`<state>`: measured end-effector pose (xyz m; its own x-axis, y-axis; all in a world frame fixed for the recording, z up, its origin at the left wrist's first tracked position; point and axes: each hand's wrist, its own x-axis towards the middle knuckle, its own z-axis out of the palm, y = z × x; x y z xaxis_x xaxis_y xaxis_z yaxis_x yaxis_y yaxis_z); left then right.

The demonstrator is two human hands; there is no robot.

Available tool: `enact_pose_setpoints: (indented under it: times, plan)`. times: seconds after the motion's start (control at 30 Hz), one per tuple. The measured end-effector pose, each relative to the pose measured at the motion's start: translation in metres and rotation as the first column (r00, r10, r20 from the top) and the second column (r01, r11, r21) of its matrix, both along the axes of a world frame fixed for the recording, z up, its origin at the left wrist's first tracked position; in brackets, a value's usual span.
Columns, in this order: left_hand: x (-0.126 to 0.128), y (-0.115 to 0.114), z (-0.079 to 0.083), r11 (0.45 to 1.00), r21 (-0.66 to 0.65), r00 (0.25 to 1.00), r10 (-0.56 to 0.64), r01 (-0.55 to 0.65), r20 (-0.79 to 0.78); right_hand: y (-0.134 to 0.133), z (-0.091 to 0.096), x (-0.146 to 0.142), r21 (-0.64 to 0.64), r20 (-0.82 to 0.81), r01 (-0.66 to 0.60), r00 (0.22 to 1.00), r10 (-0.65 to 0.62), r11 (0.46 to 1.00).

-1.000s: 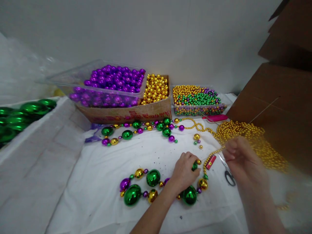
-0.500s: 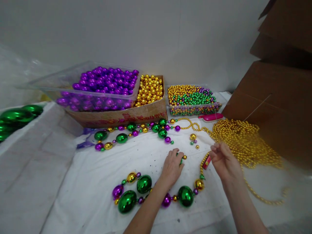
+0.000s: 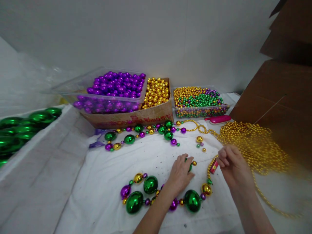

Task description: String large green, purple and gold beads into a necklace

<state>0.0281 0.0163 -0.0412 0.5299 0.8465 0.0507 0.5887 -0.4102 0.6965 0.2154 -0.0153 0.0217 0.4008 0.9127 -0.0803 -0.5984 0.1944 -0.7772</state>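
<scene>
My left hand point(image 3: 180, 173) rests on the white cloth, fingers curled round a large green bead point(image 3: 190, 167) that they mostly hide. A small gold bead point(image 3: 194, 163) sits just beyond its fingertips. To the right, my right hand point(image 3: 234, 166) is raised in a pinch; a thin string ran to it a moment ago but is hard to see now. Below my hands lies a necklace of large green, gold and purple beads, one green bead point(image 3: 192, 201) in front. Its small gold end chain point(image 3: 209, 167) passes beside a red tag point(image 3: 214, 166) near my right hand.
Behind stand a clear bin of purple beads point(image 3: 117, 85), a cardboard box of gold beads point(image 3: 156, 92) and a tub of small mixed beads point(image 3: 201, 99). A finished-looking strand point(image 3: 129, 139), a pink-handled tool point(image 3: 219, 120) and heaped gold chain point(image 3: 253, 143) lie around. Brown cartons point(image 3: 275, 97) rise at right.
The whole view has shifted, so things appear farther right. My right hand's fingers are more curled and slightly lower. My left hand keeps its place at the green bead.
</scene>
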Motion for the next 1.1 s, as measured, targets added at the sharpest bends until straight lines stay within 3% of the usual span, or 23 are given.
enact_pose_setpoints:
  times: [0.1, 0.2, 0.33, 0.47, 0.6, 0.87, 1.1]
  plan:
    - [-0.008, 0.005, 0.008, 0.991, -0.131, 0.980, 0.019, 0.008, 0.198, -0.002, -0.003, -0.003, -0.013, 0.041, 0.022, 0.999, -0.022, 1.000]
    - [-0.024, 0.019, 0.016, 0.970, -0.235, 0.928, 0.147, -0.066, 0.342, -0.005, -0.006, -0.004, -0.028, 0.081, 0.072, 0.994, -0.069, 0.997]
    - [-0.046, 0.040, 0.021, 0.898, -0.329, 0.855, 0.399, -0.292, 0.331, -0.006, -0.007, -0.007, -0.042, 0.108, 0.132, 0.986, -0.127, 0.990]
    - [-0.052, 0.047, 0.019, 0.857, -0.416, 0.807, 0.465, -0.305, 0.365, -0.006, -0.004, -0.009, -0.051, 0.101, 0.156, 0.983, -0.150, 0.986]
    - [-0.045, 0.045, 0.012, 0.852, -0.458, 0.817, 0.441, -0.253, 0.371, -0.008, 0.001, -0.007, -0.042, 0.089, 0.162, 0.983, -0.158, 0.986]
    - [-0.036, 0.055, 0.001, 0.903, -0.349, 0.905, 0.347, -0.251, 0.247, -0.021, 0.013, -0.007, -0.012, 0.085, 0.214, 0.973, -0.213, 0.977]
    - [0.012, 0.059, 0.006, 0.938, -0.310, 0.965, 0.209, -0.153, 0.157, -0.027, 0.014, -0.008, -0.002, 0.103, 0.206, 0.973, -0.204, 0.979]
